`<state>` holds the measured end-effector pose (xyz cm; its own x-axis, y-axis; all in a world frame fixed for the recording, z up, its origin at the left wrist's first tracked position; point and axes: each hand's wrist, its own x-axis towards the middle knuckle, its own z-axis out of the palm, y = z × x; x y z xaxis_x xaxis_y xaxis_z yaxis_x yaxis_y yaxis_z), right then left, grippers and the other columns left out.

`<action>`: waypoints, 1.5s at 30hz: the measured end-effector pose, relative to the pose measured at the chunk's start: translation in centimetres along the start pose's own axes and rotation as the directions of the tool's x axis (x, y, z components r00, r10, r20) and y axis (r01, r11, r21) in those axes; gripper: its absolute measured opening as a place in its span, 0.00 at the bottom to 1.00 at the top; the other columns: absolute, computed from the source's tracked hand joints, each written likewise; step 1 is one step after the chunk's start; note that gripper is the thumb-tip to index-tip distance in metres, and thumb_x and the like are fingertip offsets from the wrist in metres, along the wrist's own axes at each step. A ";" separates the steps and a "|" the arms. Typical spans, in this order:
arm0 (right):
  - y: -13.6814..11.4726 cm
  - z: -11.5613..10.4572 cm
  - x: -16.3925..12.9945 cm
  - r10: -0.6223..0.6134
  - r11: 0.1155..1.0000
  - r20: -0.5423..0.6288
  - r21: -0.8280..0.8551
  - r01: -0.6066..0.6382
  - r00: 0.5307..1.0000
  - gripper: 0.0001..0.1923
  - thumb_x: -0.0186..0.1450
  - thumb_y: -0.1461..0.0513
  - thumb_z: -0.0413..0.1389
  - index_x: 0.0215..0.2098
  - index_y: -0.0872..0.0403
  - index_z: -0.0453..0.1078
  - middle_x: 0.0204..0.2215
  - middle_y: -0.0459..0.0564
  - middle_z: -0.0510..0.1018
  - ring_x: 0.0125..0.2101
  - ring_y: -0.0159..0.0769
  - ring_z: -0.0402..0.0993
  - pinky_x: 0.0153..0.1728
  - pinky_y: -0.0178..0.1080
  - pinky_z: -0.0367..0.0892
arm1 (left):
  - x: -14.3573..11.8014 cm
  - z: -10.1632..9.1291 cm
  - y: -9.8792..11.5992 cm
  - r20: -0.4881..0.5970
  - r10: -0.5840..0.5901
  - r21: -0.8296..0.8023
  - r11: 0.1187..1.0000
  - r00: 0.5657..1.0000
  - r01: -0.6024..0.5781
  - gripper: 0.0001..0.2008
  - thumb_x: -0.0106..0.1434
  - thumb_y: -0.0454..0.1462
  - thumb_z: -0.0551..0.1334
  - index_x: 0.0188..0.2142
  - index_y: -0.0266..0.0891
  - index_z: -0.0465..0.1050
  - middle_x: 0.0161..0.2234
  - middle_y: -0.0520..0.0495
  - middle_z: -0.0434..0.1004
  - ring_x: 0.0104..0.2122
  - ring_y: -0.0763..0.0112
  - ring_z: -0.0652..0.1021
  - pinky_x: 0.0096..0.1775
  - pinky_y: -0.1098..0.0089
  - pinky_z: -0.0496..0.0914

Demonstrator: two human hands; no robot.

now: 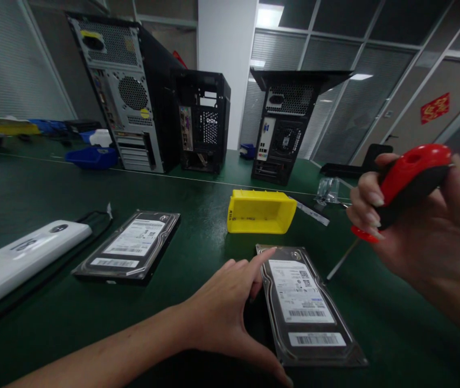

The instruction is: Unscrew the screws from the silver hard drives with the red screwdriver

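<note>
My left hand [230, 312] rests on the green table with fingers spread, its fingertips against the left edge of a hard drive [305, 302] that lies label-up. My right hand [419, 226] is raised at the right and grips a screwdriver [408, 178] by its red and black handle. The thin shaft points down-left, its tip near the table beside the drive's upper right corner. A second hard drive [131, 245] lies label-up to the left, untouched.
A yellow parts bin [260, 211] lies on its side behind the near drive. A white power strip [15, 258] is at the left. Three computer cases [129, 91] [203, 121] [288, 124] stand at the back, with blue bins [92, 157] and a small clear bag [327, 189].
</note>
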<state>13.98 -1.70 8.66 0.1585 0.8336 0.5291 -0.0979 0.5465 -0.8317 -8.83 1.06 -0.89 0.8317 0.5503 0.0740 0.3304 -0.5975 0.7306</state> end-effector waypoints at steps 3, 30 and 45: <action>0.1 0.1 0.1 -0.004 1.000 0.014 0.004 0.004 1.000 0.21 0.55 0.43 0.55 0.36 0.49 0.67 0.20 0.42 0.61 0.14 0.27 0.56 0.12 0.33 0.51 | 0.1 0.0 -0.1 0.000 -0.016 -0.012 1.000 1.000 0.016 0.67 0.35 0.56 0.71 0.66 0.42 0.34 0.44 0.45 0.69 0.43 0.55 0.69 0.51 0.51 0.58; 0.3 -0.2 -0.4 -0.040 0.999 -0.061 0.010 0.041 0.997 0.17 0.60 0.50 0.52 0.37 0.54 0.71 0.24 0.48 0.64 0.21 0.32 0.62 0.17 0.35 0.58 | 0.0 0.4 -0.3 -0.023 -0.011 0.002 1.000 1.000 0.011 0.66 0.36 0.56 0.71 0.66 0.43 0.33 0.43 0.46 0.69 0.38 0.59 0.69 0.48 0.53 0.61; 0.1 0.8 -0.5 -0.013 0.999 -0.099 -0.042 0.009 0.995 0.12 0.56 0.55 0.61 0.27 0.52 0.65 0.19 0.42 0.57 0.17 0.26 0.54 0.16 0.32 0.51 | 0.2 0.3 -0.4 -0.017 -0.005 -0.006 1.000 1.000 0.005 0.67 0.36 0.56 0.71 0.66 0.43 0.33 0.51 0.43 0.66 0.44 0.55 0.69 0.49 0.53 0.60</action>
<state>13.08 -2.00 8.47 0.2559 0.8144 0.5208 -0.0552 0.5501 -0.8333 -8.65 1.25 -1.41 0.8224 0.5631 0.0813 0.3322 -0.5913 0.7349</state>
